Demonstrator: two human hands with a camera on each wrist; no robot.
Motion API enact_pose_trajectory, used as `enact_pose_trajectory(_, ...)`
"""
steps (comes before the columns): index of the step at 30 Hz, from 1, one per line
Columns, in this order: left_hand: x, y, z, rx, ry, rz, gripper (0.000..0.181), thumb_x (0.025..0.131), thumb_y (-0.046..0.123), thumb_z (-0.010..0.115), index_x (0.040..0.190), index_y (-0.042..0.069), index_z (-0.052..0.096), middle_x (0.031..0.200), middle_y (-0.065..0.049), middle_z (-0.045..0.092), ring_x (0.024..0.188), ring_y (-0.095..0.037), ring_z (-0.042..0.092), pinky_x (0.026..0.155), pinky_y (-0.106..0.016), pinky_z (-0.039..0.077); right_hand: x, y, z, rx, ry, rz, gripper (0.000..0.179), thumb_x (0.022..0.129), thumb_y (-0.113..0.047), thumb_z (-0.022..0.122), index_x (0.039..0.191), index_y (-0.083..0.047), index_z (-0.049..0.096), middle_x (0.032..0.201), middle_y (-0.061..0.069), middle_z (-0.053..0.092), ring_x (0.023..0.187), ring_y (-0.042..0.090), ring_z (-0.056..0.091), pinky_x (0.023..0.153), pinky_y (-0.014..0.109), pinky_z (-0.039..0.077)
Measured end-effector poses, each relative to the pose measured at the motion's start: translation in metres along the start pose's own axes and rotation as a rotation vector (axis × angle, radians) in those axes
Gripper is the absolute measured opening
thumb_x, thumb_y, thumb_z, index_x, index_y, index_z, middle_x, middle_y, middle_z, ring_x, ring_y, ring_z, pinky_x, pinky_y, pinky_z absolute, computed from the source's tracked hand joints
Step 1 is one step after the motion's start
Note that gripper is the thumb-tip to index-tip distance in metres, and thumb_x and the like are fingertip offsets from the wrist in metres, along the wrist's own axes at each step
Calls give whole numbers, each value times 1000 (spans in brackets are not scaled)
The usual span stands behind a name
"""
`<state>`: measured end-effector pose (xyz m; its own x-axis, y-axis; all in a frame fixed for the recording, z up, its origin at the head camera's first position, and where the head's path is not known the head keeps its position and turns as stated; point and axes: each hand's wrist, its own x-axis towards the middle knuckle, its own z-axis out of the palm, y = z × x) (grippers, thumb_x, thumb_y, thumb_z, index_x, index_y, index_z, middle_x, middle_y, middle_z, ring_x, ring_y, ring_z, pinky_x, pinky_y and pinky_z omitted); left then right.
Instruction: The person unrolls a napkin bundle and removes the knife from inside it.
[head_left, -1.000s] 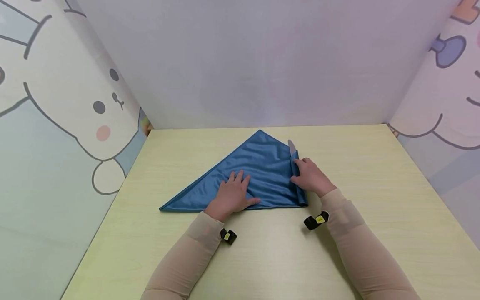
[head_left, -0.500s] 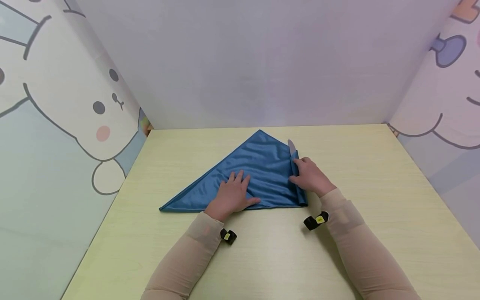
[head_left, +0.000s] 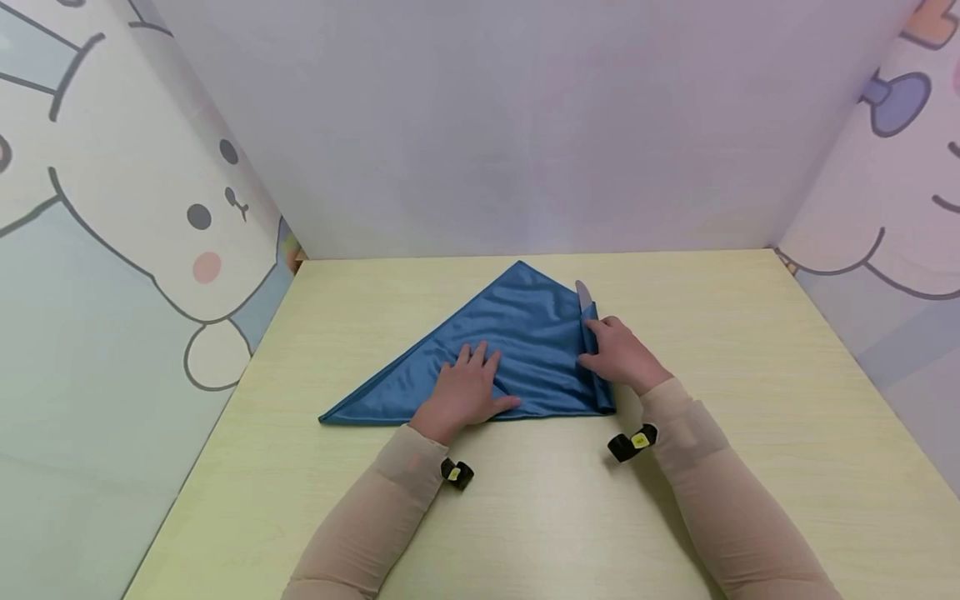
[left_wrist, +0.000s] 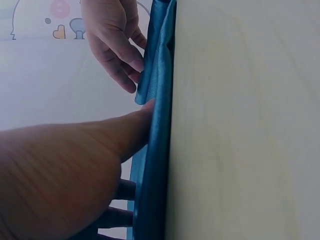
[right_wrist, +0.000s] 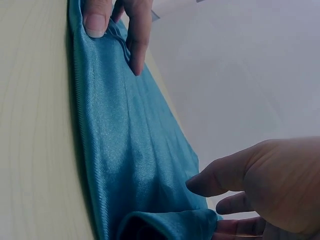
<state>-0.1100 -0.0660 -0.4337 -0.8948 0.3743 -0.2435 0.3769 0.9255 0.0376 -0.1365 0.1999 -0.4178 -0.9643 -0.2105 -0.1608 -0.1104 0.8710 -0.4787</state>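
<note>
A shiny blue cloth napkin (head_left: pixel 536 321), folded to a triangle, lies on the table with its right side turned into a narrow roll (head_left: pixel 602 393). Out of the roll's far end sticks a rounded knife blade (head_left: pixel 583 293); the rest of the knife is hidden in the cloth. My left hand (head_left: pixel 463 392) presses flat on the napkin near its front edge, fingers spread. My right hand (head_left: pixel 626 354) holds the roll, thumb to its left and fingers along its top. In the right wrist view the roll's near end (right_wrist: pixel 167 223) curls beside the fingers.
The pale wood table (head_left: pixel 525 517) reaches back to a plain light wall (head_left: pixel 517 133). Cartoon-printed panels (head_left: pixel 127 275) stand along both sides. A small black wrist camera (head_left: pixel 632 442) hangs by each wrist, close to the table.
Almost nothing differs. My right thumb has shifted very slightly left on the roll; the left hand and the napkin stay in place.
</note>
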Motion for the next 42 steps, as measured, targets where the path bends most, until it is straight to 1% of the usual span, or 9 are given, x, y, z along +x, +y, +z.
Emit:
enact_pose_trajectory(5,-1,0,1,1,-1,-3,91,85,76,42,155,19,23,160,-9,13,145,-34,14,105,-60,30,0,0,2,-7,-3,-1,68,91,-24,62,145,6,34,139,32,34,122,44,42,100,56,37)
enact_pose_trajectory(14,-3,2,-3,-3,1,-3,91,85,75,43,154,19,25,160,-9,15,145,-35,15,104,-60,31,0,0,2,-10,2,-8,67,92,-24,62,145,6,34,139,32,35,122,44,42,100,56,37)
enact_pose_trajectory(21,-2,2,-1,-3,-13,-9,91,85,75,42,155,19,23,160,-8,13,145,-33,13,105,-60,30,-1,0,2,-10,3,-7,67,91,-25,63,145,6,35,138,32,36,121,43,43,100,56,37)
enact_pose_trajectory(27,-1,0,1,5,-2,0,91,86,76,41,155,19,23,160,-8,14,145,-34,14,105,-58,30,0,0,2,-14,-3,0,68,92,-26,63,145,6,34,139,31,35,122,43,42,101,55,37)
enact_pose_trajectory(32,0,0,0,7,6,-3,91,85,76,41,155,19,23,160,-8,14,145,-34,14,106,-58,30,2,-1,1,-18,7,-1,68,92,-26,63,145,6,34,139,31,35,121,43,42,101,55,37)
enact_pose_trajectory(42,-3,2,-2,0,-5,-2,91,86,75,42,155,19,22,160,-9,13,145,-34,13,106,-58,29,1,0,3,-20,1,-7,68,91,-26,63,144,6,36,138,32,35,121,43,42,100,55,37)
